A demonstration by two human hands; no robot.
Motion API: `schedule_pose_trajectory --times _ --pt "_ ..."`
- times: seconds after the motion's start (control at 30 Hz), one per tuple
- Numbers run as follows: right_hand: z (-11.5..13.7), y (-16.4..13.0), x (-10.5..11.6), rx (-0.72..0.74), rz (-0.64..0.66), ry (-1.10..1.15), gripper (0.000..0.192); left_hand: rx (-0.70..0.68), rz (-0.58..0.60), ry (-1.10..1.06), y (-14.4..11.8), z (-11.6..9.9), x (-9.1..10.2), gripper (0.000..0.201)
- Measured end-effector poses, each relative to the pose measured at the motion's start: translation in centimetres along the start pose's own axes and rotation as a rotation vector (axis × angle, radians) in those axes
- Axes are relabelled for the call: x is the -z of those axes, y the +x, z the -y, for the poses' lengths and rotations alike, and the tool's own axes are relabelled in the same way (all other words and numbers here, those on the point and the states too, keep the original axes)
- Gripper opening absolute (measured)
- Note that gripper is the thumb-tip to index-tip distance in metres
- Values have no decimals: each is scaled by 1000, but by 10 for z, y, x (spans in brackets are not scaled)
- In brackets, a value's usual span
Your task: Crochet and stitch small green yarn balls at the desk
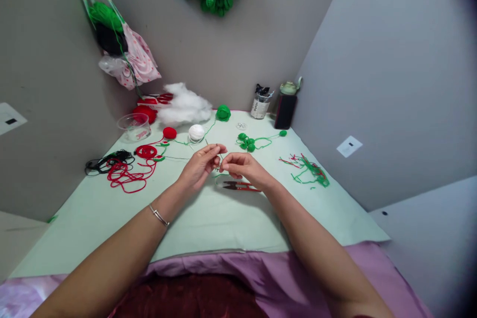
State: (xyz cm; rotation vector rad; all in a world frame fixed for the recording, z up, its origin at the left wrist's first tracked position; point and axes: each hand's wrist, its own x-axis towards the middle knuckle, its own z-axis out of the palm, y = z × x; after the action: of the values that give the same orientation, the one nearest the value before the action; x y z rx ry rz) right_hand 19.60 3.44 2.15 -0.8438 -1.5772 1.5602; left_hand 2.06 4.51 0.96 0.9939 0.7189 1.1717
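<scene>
Both hands meet at the centre of the frame, fingertips close together above pale green cloth [227,226].
The left hand [201,165] pinches a thin item [221,155], too small to identify; the right hand [246,168] is curled beside it, and whether it grips anything cannot be told. Left of centre, a black thread [177,158] runs nearly level towards the left hand. Snips [234,187] lie below the right hand, blades pointing left, long axis nearly level. Bare cloth reaches the front edge at lower centre.
</scene>
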Motion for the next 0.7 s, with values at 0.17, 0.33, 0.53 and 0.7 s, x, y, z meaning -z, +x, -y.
schedule_pose_trajectory --times 0.17,0.33,0.53,0.7 --pt "2 0 10 63 -159 -19 27 -92 -32 166 0 2 4 22" --pt "1 2 5 113 -291 -65 28 -272 3 611 -7 14 1 39" --pt "0 3 -4 217 -328 -160 23 -328 45 743 -11 19 -1 43" --pt "-1 2 -3 208 -332 -220 26 -348 32 749 -10 21 0 43"
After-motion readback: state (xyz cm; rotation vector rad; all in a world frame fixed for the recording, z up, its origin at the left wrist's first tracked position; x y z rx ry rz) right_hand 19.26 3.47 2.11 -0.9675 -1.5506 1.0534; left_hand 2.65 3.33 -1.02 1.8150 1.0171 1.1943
